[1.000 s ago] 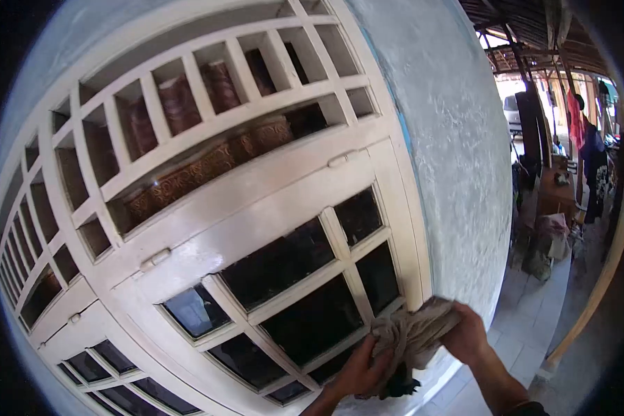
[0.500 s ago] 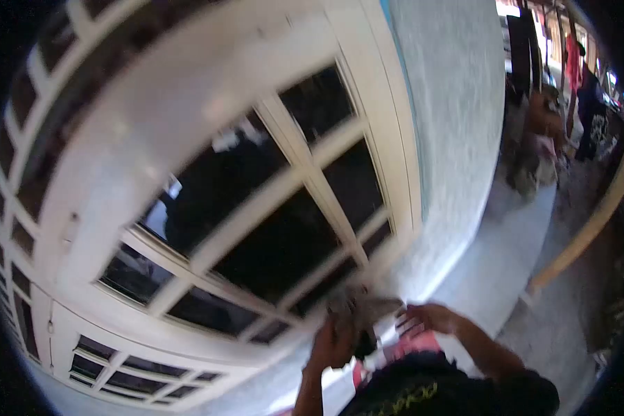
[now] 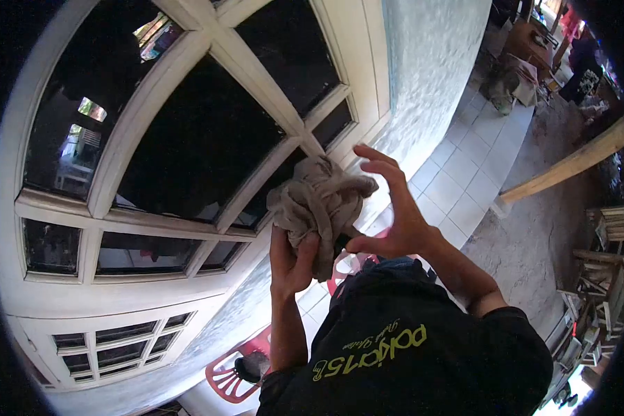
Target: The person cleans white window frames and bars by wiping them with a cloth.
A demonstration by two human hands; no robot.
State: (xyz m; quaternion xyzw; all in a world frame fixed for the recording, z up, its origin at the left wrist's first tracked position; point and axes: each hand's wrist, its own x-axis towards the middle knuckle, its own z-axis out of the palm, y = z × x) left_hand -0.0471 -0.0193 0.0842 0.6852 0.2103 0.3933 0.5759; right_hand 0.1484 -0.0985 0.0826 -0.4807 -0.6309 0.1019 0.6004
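A crumpled grey-brown cloth [image 3: 319,201] is bunched up in front of the white-framed window [image 3: 208,139] with dark panes. My left hand [image 3: 293,263] grips the cloth from below, its thumb pressed on the folds. Just right of the cloth is my right hand [image 3: 399,208], its fingers spread and curved, with a gap between fingertips and cloth. Something small and dark shows under the cloth near my right thumb; I cannot make out what it is.
A red plastic chair [image 3: 232,378] stands below on the left. White floor tiles [image 3: 457,170] run beside the pale wall [image 3: 433,76]. A wooden beam [image 3: 568,166] slants at the right, with wooden furniture [image 3: 607,243] beyond. A brown cabinet [image 3: 529,47] is at the upper right.
The view has shifted and sharpened. Both hands and the cloth appear higher and larger, and my right hand now has its fingers spread beside the cloth.
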